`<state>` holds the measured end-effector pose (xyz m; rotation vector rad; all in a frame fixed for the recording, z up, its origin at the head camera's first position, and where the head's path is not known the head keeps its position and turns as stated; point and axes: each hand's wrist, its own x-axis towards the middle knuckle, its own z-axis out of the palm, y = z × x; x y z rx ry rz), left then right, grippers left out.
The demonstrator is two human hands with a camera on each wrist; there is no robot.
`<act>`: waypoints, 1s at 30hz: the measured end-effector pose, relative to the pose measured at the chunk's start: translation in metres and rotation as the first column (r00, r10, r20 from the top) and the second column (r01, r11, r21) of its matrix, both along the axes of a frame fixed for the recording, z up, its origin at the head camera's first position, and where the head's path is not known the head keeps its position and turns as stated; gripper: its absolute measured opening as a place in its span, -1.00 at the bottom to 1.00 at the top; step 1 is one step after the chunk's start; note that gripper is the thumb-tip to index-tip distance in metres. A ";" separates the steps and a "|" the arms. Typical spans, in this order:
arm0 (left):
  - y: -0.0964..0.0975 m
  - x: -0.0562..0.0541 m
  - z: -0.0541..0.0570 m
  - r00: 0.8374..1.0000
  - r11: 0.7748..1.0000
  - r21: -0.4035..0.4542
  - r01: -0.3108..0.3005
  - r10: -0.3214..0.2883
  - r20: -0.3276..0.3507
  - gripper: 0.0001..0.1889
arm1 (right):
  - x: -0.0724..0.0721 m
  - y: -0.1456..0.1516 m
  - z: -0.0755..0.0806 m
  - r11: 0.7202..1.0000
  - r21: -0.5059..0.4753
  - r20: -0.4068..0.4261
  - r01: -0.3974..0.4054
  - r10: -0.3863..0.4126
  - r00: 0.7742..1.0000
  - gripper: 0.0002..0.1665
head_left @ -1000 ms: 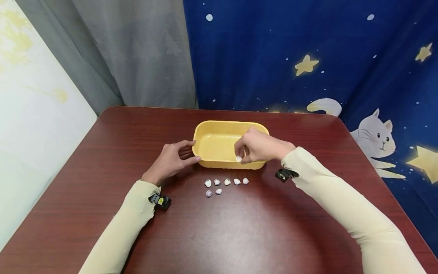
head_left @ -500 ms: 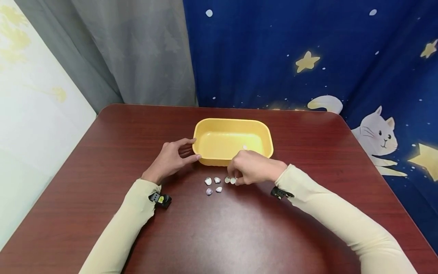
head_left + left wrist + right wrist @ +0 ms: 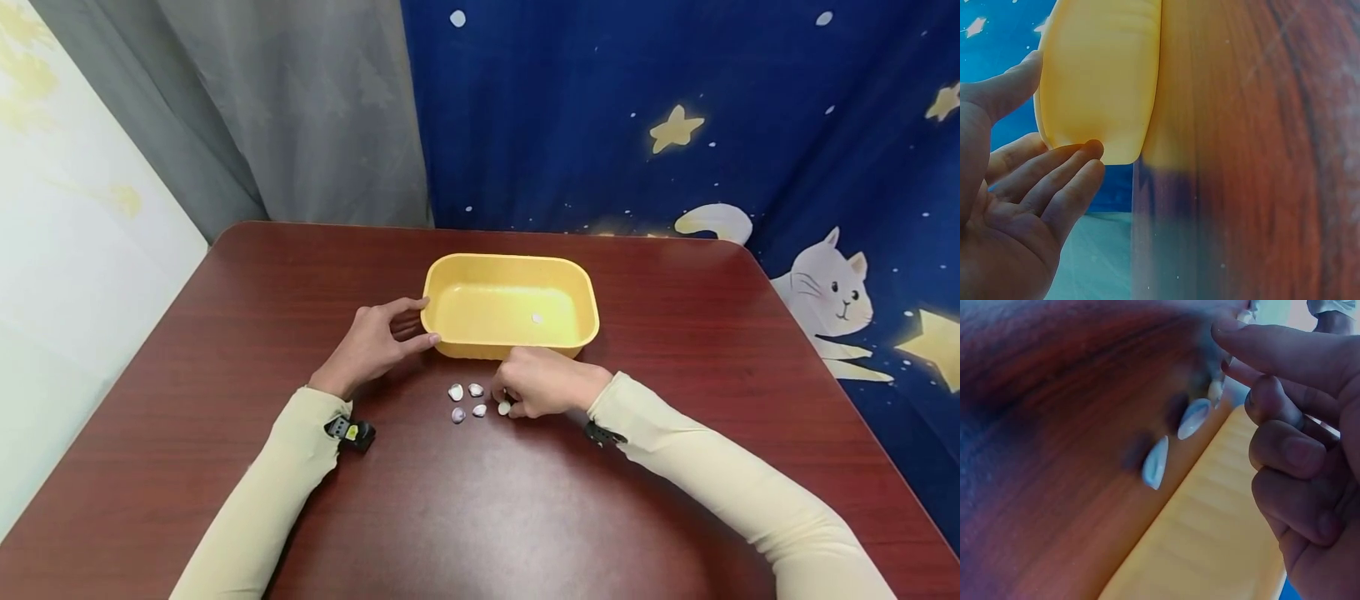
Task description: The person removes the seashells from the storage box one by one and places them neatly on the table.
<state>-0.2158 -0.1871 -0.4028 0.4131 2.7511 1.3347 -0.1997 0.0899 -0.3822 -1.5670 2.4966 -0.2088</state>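
Note:
A yellow tub [image 3: 480, 351] stands on the table, with one pale seashell [image 3: 536, 318] inside. At its left end, my left hand [image 3: 372, 343] touches the tub with spread thumb and fingers; the left wrist view shows the relaxed fingers [image 3: 1075, 181] against the tub's end wall. In front of the tub, my right hand [image 3: 546, 382] pinches a small whitish seashell [image 3: 504, 407] at its fingertips, down at the tabletop. Beside it lie several seashells [image 3: 479, 410] in two rows. The right wrist view shows more seashells [image 3: 1155, 464] under the hand, which covers them in the head view.
The dark red wooden table [image 3: 480, 517] extends to the front and both sides. Behind it hang a grey curtain [image 3: 315, 108] and a blue curtain [image 3: 540, 125] with stars and a cat. A white wall [image 3: 75, 250] is on the left.
My right hand has moved from over the tub toward me and slightly left, carrying a seashell down to the tabletop beside the others. My left hand stays at the tub's left end.

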 end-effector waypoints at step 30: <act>0.000 0.002 0.005 1.000 1.000 0.004 0.003 -0.003 0.016 -0.24 | -0.002 0.002 0.002 0.999 -0.016 0.084 0.037 -0.035 0.996 -0.87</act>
